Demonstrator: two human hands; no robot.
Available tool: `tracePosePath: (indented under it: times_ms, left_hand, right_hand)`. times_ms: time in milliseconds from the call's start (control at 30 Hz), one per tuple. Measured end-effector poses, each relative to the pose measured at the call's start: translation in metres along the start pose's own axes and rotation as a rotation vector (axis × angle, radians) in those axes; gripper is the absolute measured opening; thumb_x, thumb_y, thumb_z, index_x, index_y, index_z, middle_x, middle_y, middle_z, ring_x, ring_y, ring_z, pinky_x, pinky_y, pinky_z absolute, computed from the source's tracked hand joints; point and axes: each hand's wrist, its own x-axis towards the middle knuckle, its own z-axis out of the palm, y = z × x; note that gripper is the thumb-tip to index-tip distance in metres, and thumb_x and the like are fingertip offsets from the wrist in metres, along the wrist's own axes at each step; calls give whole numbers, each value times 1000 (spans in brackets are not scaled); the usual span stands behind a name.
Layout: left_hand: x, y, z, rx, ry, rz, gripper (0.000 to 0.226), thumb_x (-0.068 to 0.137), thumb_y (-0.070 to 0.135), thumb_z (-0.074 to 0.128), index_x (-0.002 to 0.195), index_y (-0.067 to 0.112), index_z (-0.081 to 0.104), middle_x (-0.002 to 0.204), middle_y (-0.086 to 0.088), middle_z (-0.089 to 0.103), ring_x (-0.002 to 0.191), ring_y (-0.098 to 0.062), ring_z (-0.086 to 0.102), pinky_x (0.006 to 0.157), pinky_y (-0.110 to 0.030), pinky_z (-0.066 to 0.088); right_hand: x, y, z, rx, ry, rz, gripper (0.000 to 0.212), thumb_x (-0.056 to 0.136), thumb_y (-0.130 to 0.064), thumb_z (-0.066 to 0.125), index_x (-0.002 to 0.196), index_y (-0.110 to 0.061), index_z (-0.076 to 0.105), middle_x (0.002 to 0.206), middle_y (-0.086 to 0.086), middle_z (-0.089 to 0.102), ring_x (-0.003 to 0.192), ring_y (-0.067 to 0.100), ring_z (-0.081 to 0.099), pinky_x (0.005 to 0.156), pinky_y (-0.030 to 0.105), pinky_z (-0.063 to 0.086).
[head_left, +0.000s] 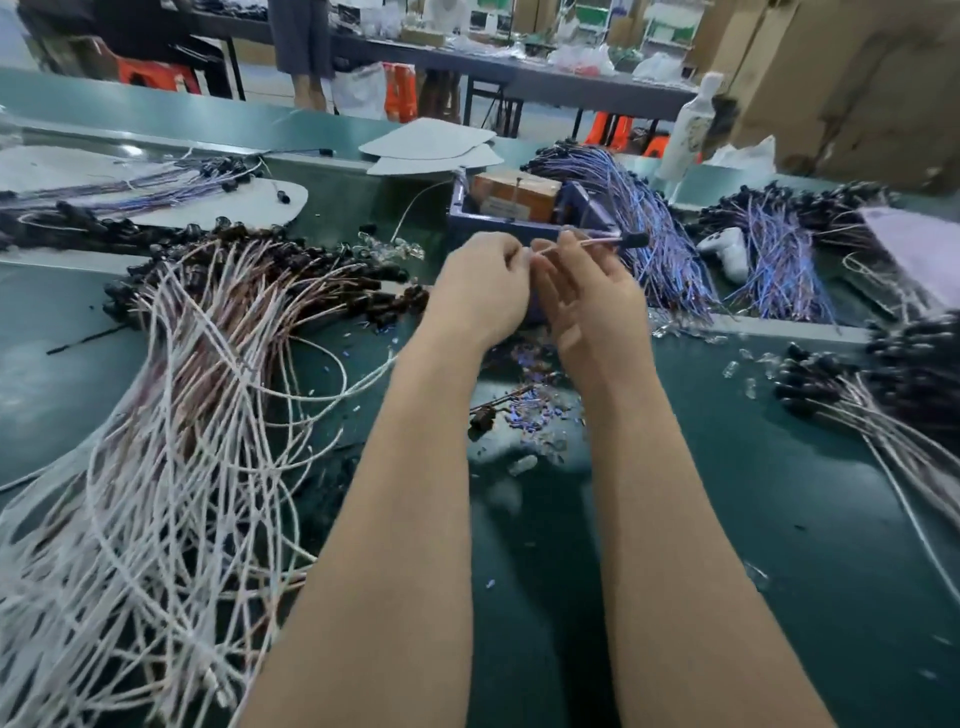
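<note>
Progress looks partial: one short wire (597, 242) is in work, held level above the green table (779, 519), just near of the blue tray (467, 221), its black cap (638, 240) pointing right. The left hand (480, 283) has its fingers curled and pinches the wire's left tip. The right hand (587, 296) clamps the middle between thumb and forefinger, its other fingers loose. Scraps (535, 405) of stripped sleeve litter the table beneath the wrists, which suggests many pieces are done. Purple bundles (654, 244) lie far right. A large white-and-pink heap (208, 364) on the left probably remains to be handled, so much work seems left.
</note>
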Motion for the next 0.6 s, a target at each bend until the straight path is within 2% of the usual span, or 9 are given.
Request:
tracePosePath:
  times_ms: [67, 167, 233, 267, 367, 433, 500, 600]
  left_hand:
    - [0, 15, 19, 23, -66, 80, 23, 98, 22, 46, 85, 14, 63, 78, -4, 61, 82, -24, 59, 67, -27, 40]
    - [-1, 26, 46, 2, -115, 145, 20, 96, 23, 51, 100, 13, 68, 84, -2, 64, 77, -17, 57, 67, -25, 41]
    - [-2, 25, 57, -1, -127, 157, 18, 95, 22, 53, 97, 13, 68, 82, -2, 66, 75, -16, 57, 66, -24, 41]
    - [-2, 25, 62, 2, -130, 160, 18, 95, 22, 54, 95, 12, 69, 82, -2, 67, 75, -16, 58, 67, -24, 41]
    - [-2, 24, 71, 0, -144, 151, 18, 94, 21, 55, 87, 14, 70, 79, 0, 70, 74, -15, 61, 72, -24, 46]
    - [0, 19, 72, -12, -145, 125, 19, 93, 20, 56, 82, 15, 71, 75, 2, 71, 72, -13, 64, 72, -23, 49]
    - [3, 10, 67, -18, -171, 95, 20, 93, 22, 57, 81, 14, 71, 70, 6, 69, 67, -10, 63, 67, -23, 50]
    - [3, -3, 58, 18, -243, 80, 22, 95, 24, 56, 78, 18, 70, 64, 12, 66, 58, -1, 55, 59, -18, 42]
  right_hand:
    - [1, -17, -24, -154, 30, -89, 14, 95, -6, 53, 86, -8, 63, 67, 0, 65, 60, 9, 61, 61, 18, 53]
    - [6, -40, -58, -255, 216, -239, 19, 96, -10, 53, 82, -11, 64, 65, -3, 58, 55, 3, 56, 59, 17, 50]
    - [9, -48, -77, -143, 309, -233, 18, 96, -11, 54, 81, -11, 64, 64, -4, 58, 53, 1, 55, 58, 15, 50]
    - [10, -48, -83, -114, 301, -208, 17, 95, -11, 55, 81, -11, 65, 62, -4, 59, 53, 2, 55, 57, 16, 50]
    - [11, -34, -89, -266, 162, -106, 20, 95, -13, 56, 77, -9, 65, 57, -4, 60, 54, 5, 55, 56, 17, 50]
    - [13, -27, -91, -387, 150, -120, 24, 95, -13, 55, 74, -8, 64, 54, -5, 60, 49, 3, 54, 53, 15, 48]
    - [17, -24, -96, -368, 228, -165, 26, 96, -13, 53, 73, -9, 63, 56, -3, 58, 46, 1, 50, 51, 14, 46]
    - [20, -20, -105, -228, 360, -154, 27, 97, -15, 53, 72, -9, 62, 55, -4, 55, 45, 1, 48, 51, 13, 45]
